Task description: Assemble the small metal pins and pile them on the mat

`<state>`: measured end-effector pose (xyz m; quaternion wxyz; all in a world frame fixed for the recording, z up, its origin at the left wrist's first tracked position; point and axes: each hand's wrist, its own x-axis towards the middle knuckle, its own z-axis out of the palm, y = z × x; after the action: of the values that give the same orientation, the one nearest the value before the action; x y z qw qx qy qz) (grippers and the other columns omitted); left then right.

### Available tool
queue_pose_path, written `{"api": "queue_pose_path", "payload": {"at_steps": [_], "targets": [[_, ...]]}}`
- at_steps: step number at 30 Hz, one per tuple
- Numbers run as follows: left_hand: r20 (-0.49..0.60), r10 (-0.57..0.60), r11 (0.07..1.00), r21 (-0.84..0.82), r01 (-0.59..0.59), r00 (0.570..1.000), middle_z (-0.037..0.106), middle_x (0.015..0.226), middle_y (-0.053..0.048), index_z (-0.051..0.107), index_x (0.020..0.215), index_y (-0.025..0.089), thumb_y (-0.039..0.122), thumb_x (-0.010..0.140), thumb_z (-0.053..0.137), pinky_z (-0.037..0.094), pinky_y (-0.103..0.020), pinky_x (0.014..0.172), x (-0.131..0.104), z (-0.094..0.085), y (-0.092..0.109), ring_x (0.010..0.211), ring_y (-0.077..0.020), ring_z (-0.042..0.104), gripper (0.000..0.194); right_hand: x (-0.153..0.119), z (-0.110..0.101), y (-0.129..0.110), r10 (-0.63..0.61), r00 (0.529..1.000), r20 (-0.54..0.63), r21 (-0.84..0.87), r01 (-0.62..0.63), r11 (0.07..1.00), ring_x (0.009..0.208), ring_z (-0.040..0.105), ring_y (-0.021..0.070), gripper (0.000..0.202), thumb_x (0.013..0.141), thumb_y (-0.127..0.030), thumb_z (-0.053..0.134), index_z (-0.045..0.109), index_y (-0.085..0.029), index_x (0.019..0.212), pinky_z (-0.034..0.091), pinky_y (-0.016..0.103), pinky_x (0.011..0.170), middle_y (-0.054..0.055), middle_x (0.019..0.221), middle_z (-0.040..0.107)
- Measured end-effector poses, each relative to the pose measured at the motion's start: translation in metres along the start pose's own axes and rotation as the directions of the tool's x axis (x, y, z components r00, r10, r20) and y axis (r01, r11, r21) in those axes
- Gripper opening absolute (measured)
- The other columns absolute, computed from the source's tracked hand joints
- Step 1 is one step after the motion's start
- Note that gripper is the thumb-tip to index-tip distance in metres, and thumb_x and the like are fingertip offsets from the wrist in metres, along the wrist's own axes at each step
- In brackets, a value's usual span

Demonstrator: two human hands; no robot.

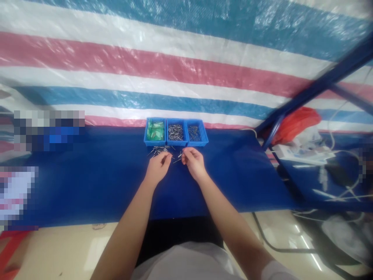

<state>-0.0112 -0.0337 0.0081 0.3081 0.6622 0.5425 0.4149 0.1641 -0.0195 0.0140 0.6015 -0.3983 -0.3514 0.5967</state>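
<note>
My left hand rests low over the blue table, thumb and fingers pinched together; what is between them is too small to make out. Just behind it lies a loose pile of thin metal pins. To its right, my right hand is closed in a pinch, with a short thin metal pin at its fingertips. A few more pins lie between the two hands. Behind the hands stand three joined blue bins: the left bin holds green-tinted plastic packets, the middle bin many metal pins, the right bin darker pins.
A striped plastic sheet hangs behind the blue table. At the right are a dark blue metal frame, a red bag, a white box and loose cables. Another person, partly blurred, is at the far left.
</note>
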Motion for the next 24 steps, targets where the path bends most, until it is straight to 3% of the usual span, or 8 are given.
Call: {"api": "queue_pose_path", "payload": {"at_steps": [10, 13, 16, 21, 24], "targets": [[0.004, -0.014, 1.0, -0.001, 0.014, 1.0, 0.067, 0.071, -0.001, 0.071, 0.096, 0.021, 0.049, 0.097, 0.052, 0.049, -0.026, 0.064, 0.0, 0.0, -0.001, 0.063, -0.0138, 0.062, 0.034, 0.012, -0.014, 0.006, -0.13, 0.982, -0.138, -0.007, 0.13, 0.991, 0.061, 0.061, 0.0116, 0.027, 0.08, -0.044, 0.079, 0.069, -0.021, 0.088, 0.049, 0.025, 0.054, 0.0, 0.074, 0.068], [0.008, -0.014, 1.0, -0.001, 0.014, 1.0, 0.067, 0.071, -0.001, 0.071, 0.096, 0.021, 0.049, 0.097, 0.052, 0.049, -0.026, 0.064, 0.0, 0.0, -0.002, 0.063, -0.0139, 0.062, 0.034, 0.015, -0.017, 0.004, -0.19, 0.965, -0.182, -0.023, 0.189, 0.982, 0.08, 0.071, 0.0154, 0.035, 0.081, -0.042, 0.077, 0.067, -0.024, 0.11, 0.057, 0.029, 0.067, 0.006, 0.105, 0.074], [0.007, -0.019, 1.0, 0.0, 0.019, 1.0, 0.067, 0.07, 0.0, 0.071, 0.095, 0.021, 0.049, 0.096, 0.052, 0.049, -0.026, 0.064, 0.001, 0.001, -0.002, 0.062, -0.0136, 0.062, 0.033, 0.015, -0.017, 0.002, -0.249, 0.948, -0.197, -0.042, 0.246, 0.968, 0.099, 0.073, 0.019, 0.044, 0.082, -0.038, 0.076, 0.063, -0.027, 0.123, 0.06, 0.033, 0.079, 0.009, 0.133, 0.067], [0.009, -0.025, 1.0, 0.005, 0.025, 1.0, 0.068, 0.073, -0.001, 0.071, 0.096, 0.021, 0.048, 0.096, 0.052, 0.049, -0.026, 0.065, 0.001, 0.002, -0.002, 0.064, -0.0138, 0.063, 0.033, 0.01, -0.016, 0.005, -0.311, 0.939, -0.144, -0.324, 0.252, 0.912, 0.084, 0.072, 0.0192, 0.02, 0.088, -0.038, 0.068, 0.069, -0.022, 0.099, 0.059, 0.033, 0.071, 0.008, 0.106, 0.075], [0.011, -0.014, 1.0, 0.016, 0.014, 1.0, 0.069, 0.073, -0.001, 0.071, 0.096, 0.021, 0.048, 0.096, 0.052, 0.05, -0.026, 0.065, 0.001, 0.001, -0.002, 0.064, -0.0141, 0.064, 0.033, 0.005, -0.016, 0.006, -0.348, 0.938, 0.009, -0.603, 0.283, 0.746, 0.079, 0.069, 0.0206, 0.016, 0.09, -0.034, 0.064, 0.071, -0.022, 0.097, 0.058, 0.036, 0.072, 0.007, 0.094, 0.076]]}}
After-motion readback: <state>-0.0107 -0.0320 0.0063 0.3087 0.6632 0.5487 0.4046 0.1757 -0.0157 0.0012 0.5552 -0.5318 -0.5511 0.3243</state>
